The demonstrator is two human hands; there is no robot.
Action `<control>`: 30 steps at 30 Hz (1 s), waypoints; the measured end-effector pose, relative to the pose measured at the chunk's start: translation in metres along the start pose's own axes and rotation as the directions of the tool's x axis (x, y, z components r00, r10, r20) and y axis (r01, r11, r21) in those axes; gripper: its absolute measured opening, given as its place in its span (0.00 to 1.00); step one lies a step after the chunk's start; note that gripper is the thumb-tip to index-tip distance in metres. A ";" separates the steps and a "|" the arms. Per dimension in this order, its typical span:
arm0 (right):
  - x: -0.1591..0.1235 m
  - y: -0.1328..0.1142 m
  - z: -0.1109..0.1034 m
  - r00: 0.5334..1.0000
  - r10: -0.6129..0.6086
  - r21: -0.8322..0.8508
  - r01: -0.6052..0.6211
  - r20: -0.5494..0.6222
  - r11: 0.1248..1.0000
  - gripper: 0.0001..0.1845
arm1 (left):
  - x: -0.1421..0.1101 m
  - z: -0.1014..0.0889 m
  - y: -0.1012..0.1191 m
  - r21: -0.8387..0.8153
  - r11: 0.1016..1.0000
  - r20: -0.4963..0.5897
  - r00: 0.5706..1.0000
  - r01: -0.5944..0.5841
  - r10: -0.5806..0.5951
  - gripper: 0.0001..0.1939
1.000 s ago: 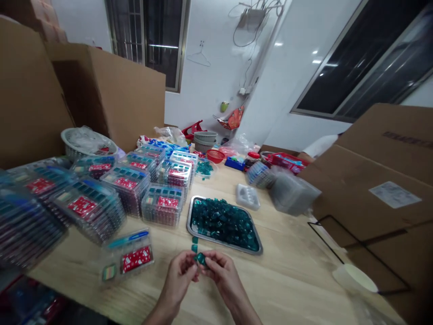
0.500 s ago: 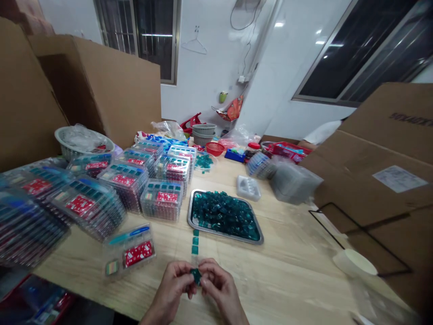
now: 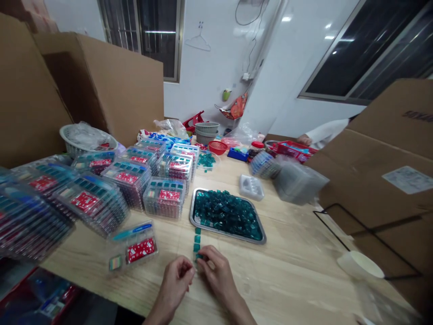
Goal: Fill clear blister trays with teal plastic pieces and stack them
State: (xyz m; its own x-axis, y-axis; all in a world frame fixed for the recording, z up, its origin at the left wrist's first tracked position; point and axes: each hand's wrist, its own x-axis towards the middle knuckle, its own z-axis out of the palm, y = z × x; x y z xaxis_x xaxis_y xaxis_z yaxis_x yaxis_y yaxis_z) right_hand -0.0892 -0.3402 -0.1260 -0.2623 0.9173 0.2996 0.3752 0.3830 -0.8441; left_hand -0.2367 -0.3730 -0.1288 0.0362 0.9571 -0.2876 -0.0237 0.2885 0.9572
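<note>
The left hand [image 3: 177,280] curls, thumb near forefinger; the right hand [image 3: 216,273] touches the nearest glossy teal square [image 3: 199,256] in a short row, though whether it pinches I cannot tell. Smooth wood-grained counter [image 3: 287,262] leaves room rightward. Beyond, a round-cornered metal tray [image 3: 233,236] holds heaped teal pieces [image 3: 226,212]. The right-hand cardboard carton [image 3: 375,144] bears a white label [image 3: 409,179], illegible.

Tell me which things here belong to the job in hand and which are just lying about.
Job, seemingly:
teal square tiles
silver rectangular metal tray
nearest rectangular clear plastic box

Lying about, probably:
round red plastic basket
stacked round grey plastic baskets
</note>
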 end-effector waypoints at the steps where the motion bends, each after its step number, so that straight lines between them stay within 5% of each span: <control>1: 0.002 0.003 0.003 1.000 -0.025 -0.066 0.026 0.017 0.997 0.06 | 0.002 -0.002 -0.004 0.013 1.000 -0.004 1.000 -0.010 0.010 0.09; 11: 0.004 0.003 0.015 0.983 -0.036 -0.485 0.120 0.178 0.867 0.11 | 0.012 -0.004 -0.018 -0.018 0.999 -0.005 0.999 0.045 -0.045 0.15; 15: 0.011 0.003 0.006 0.979 0.020 -0.388 0.061 0.203 0.920 0.09 | 0.013 -0.003 -0.017 -0.028 0.999 -0.008 0.999 0.036 -0.036 0.17; 19: 0.027 0.018 -0.024 0.994 0.094 -0.213 -0.082 0.049 0.974 0.07 | 0.012 -0.003 -0.017 -0.044 0.998 -0.011 0.999 0.039 -0.040 0.18; 23: 0.050 0.038 -0.050 0.980 0.080 -0.479 -0.158 -0.179 0.864 0.09 | 0.013 -0.002 -0.016 -0.044 0.998 -0.018 0.998 0.055 -0.056 0.17; 30: 0.058 0.047 -0.047 0.984 0.088 -0.478 -0.154 -0.157 0.865 0.08 | 0.007 -0.002 -0.006 -0.081 0.995 -0.066 0.995 0.064 -0.070 0.17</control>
State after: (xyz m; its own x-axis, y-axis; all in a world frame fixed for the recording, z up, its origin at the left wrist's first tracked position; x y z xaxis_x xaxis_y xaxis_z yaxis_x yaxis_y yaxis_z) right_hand -0.0449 -0.2641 -0.1275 -0.0853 0.9533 0.2898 0.7898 0.2420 -0.5637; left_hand -0.2386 -0.3677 -0.1367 -0.0279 0.9344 -0.3551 -0.1024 0.3507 0.9309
